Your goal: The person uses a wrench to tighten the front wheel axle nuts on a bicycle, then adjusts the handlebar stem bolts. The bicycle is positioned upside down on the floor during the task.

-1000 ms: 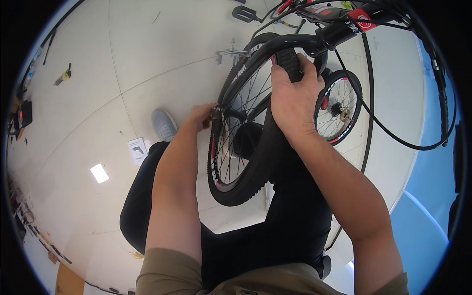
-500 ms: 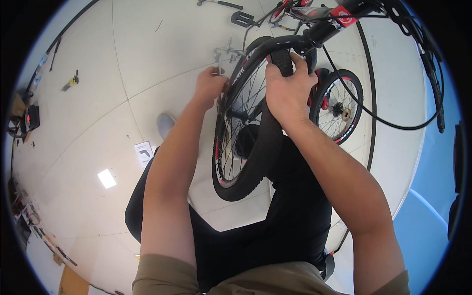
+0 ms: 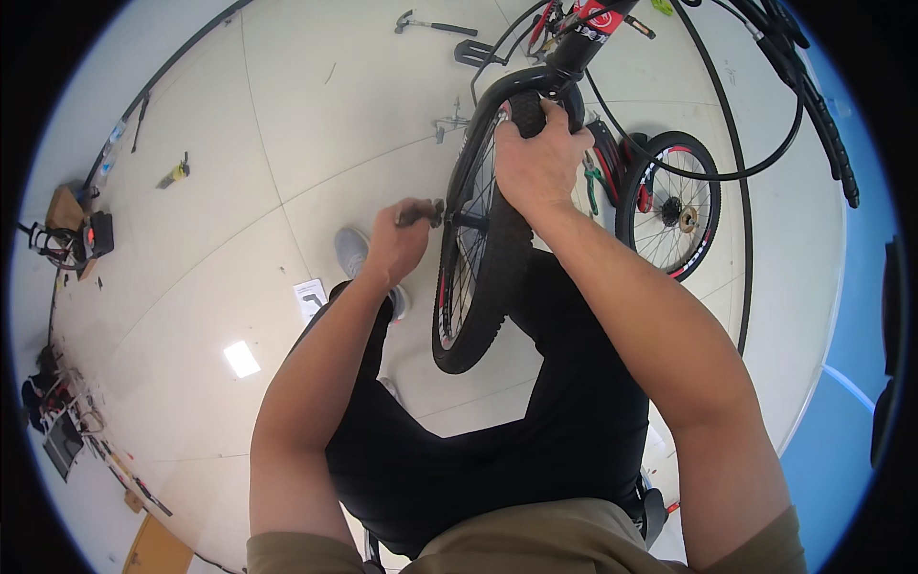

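Observation:
My right hand point(image 3: 535, 163) grips the top of the bicycle's front tyre point(image 3: 502, 268), fingers curled round the tread just below the black fork crown point(image 3: 516, 81). The wheel stands upright between my knees, angled slightly. At the left end of its axle point(image 3: 467, 219), my left hand point(image 3: 402, 244) has its fingers closed on a small dark metal lever point(image 3: 421, 212), apparently a quick-release, at the lower end of the fork. Part of the wheel's spokes and rim lies behind the fork and my right hand.
Handlebar point(image 3: 813, 105) and cables loop at upper right. A spare wheel point(image 3: 669, 215) and green-handled pliers point(image 3: 590, 182) lie right of the fork. Beyond are a pedal point(image 3: 473, 55), hammer point(image 3: 435, 27) and metal brake part point(image 3: 449, 126). A booklet point(image 3: 309, 297) lies beside my left leg.
My left hand rose along the fork half a second ago and is now back down at the axle. My right hand stays on the tyre. The view and handlebar have shifted slightly.

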The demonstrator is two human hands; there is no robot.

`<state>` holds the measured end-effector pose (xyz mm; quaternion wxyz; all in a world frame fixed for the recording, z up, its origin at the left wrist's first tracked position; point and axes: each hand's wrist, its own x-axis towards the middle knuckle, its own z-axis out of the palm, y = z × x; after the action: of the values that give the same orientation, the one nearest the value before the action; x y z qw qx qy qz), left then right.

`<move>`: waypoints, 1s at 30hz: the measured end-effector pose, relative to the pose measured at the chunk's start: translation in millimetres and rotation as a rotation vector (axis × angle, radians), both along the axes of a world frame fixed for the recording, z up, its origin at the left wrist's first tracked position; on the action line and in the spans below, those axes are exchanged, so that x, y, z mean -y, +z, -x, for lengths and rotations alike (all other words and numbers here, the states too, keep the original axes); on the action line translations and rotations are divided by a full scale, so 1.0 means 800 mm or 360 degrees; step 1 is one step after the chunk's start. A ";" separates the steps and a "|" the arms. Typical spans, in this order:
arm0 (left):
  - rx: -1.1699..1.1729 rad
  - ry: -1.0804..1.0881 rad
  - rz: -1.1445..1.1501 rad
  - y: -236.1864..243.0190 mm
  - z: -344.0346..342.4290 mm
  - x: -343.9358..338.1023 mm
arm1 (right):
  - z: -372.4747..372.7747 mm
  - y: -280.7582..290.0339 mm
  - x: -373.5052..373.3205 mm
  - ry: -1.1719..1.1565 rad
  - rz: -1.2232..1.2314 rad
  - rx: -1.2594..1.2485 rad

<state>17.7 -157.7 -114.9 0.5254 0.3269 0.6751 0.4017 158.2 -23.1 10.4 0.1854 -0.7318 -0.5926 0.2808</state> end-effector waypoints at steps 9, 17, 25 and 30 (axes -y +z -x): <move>-0.0529 -0.0479 0.0023 0.058 -0.015 0.054 | 0.000 0.002 0.000 -0.0019 0.0007 -0.0006; -0.0617 -0.0598 0.0354 0.045 -0.003 0.064 | 0.002 0.000 0.000 -0.0022 0.0001 -0.0006; -0.0896 -0.1058 0.0650 0.032 -0.007 0.069 | 0.004 -0.006 -0.003 -0.0010 -0.0035 0.0012; -0.0558 -0.1162 0.1099 -0.019 0.004 0.072 | 0.000 -0.006 -0.003 -0.0018 -0.0038 0.0016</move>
<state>14.4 -215.0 -130.5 0.5874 0.4107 0.6881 -0.1136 158.1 -20.5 5.4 0.1927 -0.7344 -0.5926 0.2689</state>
